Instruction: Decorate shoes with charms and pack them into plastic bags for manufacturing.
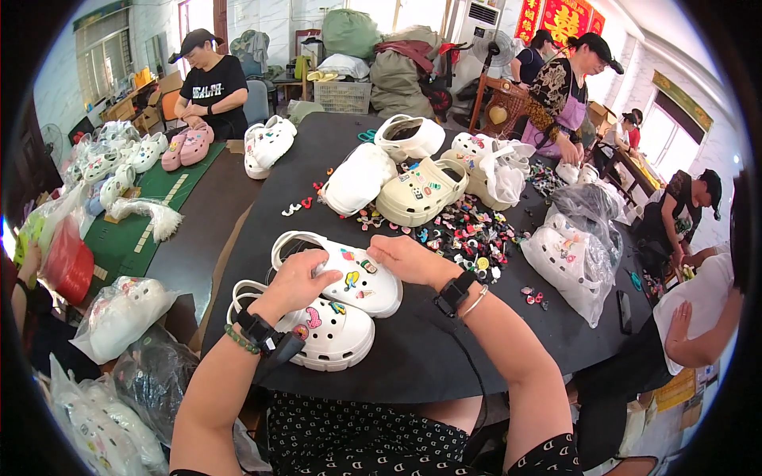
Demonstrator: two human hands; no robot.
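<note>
A white clog (371,290) with several colourful charms on its upper lies on the dark table in front of me. My left hand (302,278) grips it at the foot opening, thumb over the edge. At the clog's far side, the closed fingers of my right hand (403,257) press together against the upper; anything between the fingertips is hidden. Partly under my left wrist rests a second white clog (337,343), with a pink charm and other charms on it. Both heel straps point to the left.
Loose charms (476,242) are heaped beyond my right hand, beside a beige clog (421,192) and several white ones. A bagged clog pair (567,258) and a phone (625,311) lie at the right. Bagged clogs (123,313) stand at left. Other people work around the tables.
</note>
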